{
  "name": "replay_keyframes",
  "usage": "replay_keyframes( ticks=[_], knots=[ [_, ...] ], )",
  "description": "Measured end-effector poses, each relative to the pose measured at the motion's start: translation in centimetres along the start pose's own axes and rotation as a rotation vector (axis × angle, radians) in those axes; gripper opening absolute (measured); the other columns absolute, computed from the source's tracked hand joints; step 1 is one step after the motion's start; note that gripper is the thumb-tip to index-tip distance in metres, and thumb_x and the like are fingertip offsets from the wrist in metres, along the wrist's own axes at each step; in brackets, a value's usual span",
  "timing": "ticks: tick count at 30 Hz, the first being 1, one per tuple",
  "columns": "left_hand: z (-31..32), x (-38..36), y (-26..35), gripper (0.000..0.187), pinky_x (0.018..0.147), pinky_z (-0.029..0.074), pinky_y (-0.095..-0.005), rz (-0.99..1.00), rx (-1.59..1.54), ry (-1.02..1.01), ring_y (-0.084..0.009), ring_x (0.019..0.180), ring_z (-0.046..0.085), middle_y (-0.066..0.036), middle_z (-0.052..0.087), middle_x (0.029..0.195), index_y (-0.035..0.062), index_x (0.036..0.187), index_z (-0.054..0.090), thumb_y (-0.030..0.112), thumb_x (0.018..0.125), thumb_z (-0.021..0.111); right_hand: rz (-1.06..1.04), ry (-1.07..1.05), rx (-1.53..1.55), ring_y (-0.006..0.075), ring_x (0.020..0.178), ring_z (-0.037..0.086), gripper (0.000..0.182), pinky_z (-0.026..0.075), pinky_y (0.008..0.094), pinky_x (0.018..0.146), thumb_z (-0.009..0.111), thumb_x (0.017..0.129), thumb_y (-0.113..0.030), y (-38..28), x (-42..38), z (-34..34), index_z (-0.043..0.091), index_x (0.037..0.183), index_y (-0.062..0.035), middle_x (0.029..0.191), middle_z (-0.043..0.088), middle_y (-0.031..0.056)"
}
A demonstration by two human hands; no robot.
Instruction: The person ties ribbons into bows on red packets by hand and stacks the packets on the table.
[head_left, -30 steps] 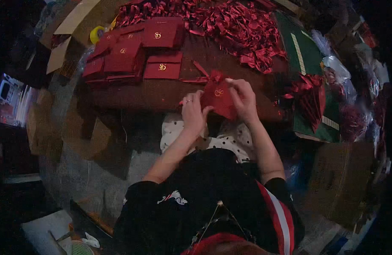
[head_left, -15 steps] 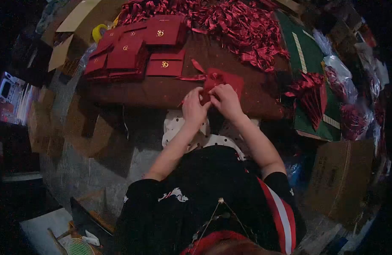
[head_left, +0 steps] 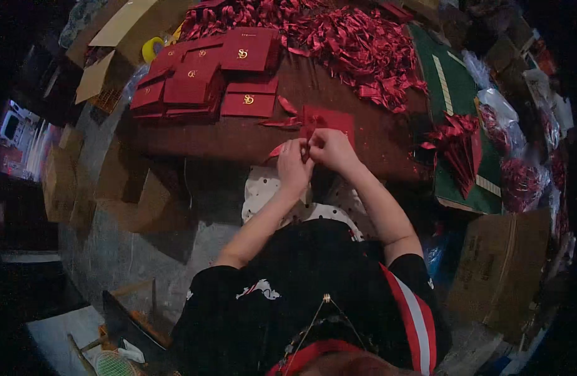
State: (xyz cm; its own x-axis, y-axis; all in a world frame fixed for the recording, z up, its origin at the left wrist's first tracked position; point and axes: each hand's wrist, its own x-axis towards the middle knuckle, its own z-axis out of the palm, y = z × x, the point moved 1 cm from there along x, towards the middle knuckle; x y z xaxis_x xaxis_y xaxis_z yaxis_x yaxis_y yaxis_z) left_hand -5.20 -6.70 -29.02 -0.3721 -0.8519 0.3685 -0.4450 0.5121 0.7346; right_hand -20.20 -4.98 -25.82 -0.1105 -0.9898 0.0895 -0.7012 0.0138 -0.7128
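Observation:
Near the front edge of the brown-covered table (head_left: pixel 207 139), my left hand (head_left: pixel 294 164) and my right hand (head_left: pixel 333 149) meet with fingertips pinched together. Both are closed on a dark red satin ribbon, mostly hidden by the fingers; a red end (head_left: pixel 276 151) sticks out left of my left hand. Just beyond my right hand lies a flat red paper piece (head_left: pixel 336 119), partly covered by that hand. To its left, loose ribbon tails (head_left: pixel 287 114) spread on the cloth.
Stacks of red folders with gold lettering (head_left: pixel 193 81) stand at the back left. A large heap of red ribbons (head_left: pixel 370 50) covers the back right. On a green board (head_left: pixel 440 88) at right rests a fan of ribboned red pieces (head_left: pixel 462 150). Cardboard boxes (head_left: pixel 504 269) flank the table.
Both hands have drawn slightly toward me, uncovering more of the red paper piece. They stay pinched together. The whole view has shifted a little.

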Motion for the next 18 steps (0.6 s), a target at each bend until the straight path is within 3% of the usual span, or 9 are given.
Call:
replay_keyframes(
  ticks=[1,3,9,11,13,18],
  knots=[
    [0.0,0.0,-0.1,0.047,0.086,0.046,-0.0450,0.042,-0.001,0.027,-0.0358,0.100,0.057,-0.015,0.058,0.103,0.0039,0.114,0.057,0.003,0.070,0.074,-0.002,0.002,-0.002,0.0364,0.085,0.067,0.020,0.053,0.0474,0.078,0.070,0.071,-0.015,0.4,0.2,0.1,0.066,0.087,-0.0027,0.085,0.068,0.0166],
    [0.3,0.0,-0.4,0.044,0.086,0.047,-0.0442,-0.047,-0.001,-0.014,-0.0350,0.100,0.057,-0.015,0.059,0.102,0.0039,0.113,0.058,0.004,0.071,0.073,-0.075,0.010,0.010,0.0300,0.078,0.070,0.017,0.055,0.0394,0.071,0.069,0.074,-0.017,1.3,0.3,0.6,0.068,0.084,-0.0029,0.079,0.069,0.0150],
    [-0.2,1.0,-1.0,0.035,0.085,0.049,-0.0430,0.025,-0.035,-0.015,-0.0338,0.095,0.061,-0.015,0.061,0.099,0.0019,0.110,0.061,0.008,0.077,0.069,-0.111,0.060,-0.067,0.0319,0.083,0.066,0.020,0.052,0.0411,0.074,0.070,0.074,-0.016,1.1,0.0,0.6,0.065,0.088,-0.0030,0.084,0.065,0.0153],
    [-0.9,1.1,-0.8,0.035,0.086,0.049,-0.0423,0.027,-0.104,-0.076,-0.0337,0.096,0.062,-0.016,0.062,0.099,0.0018,0.111,0.062,0.008,0.078,0.069,-0.140,0.083,0.031,0.0371,0.091,0.064,0.016,0.051,0.0471,0.080,0.068,0.077,-0.016,1.6,0.0,1.0,0.065,0.087,-0.0035,0.089,0.067,0.0157],
    [-1.0,1.3,-1.6,0.038,0.086,0.050,-0.0409,-0.001,-0.112,-0.106,-0.0327,0.097,0.063,-0.015,0.064,0.102,0.0024,0.114,0.063,0.008,0.077,0.070,-0.161,0.079,0.011,0.0379,0.092,0.062,0.016,0.050,0.0469,0.080,0.070,0.077,-0.014,1.9,0.0,1.5,0.065,0.089,-0.0048,0.090,0.066,0.0142],
    [-1.3,2.5,-2.4,0.040,0.086,0.052,-0.0375,-0.112,-0.213,-0.223,-0.0271,0.096,0.066,-0.014,0.068,0.103,0.0029,0.114,0.067,0.008,0.074,0.073,-0.447,0.061,-0.062,0.0377,0.096,0.056,0.025,0.047,0.0465,0.083,0.069,0.075,-0.004,2.6,0.2,1.0,0.058,0.097,-0.0051,0.096,0.061,0.0137]
  ],
)
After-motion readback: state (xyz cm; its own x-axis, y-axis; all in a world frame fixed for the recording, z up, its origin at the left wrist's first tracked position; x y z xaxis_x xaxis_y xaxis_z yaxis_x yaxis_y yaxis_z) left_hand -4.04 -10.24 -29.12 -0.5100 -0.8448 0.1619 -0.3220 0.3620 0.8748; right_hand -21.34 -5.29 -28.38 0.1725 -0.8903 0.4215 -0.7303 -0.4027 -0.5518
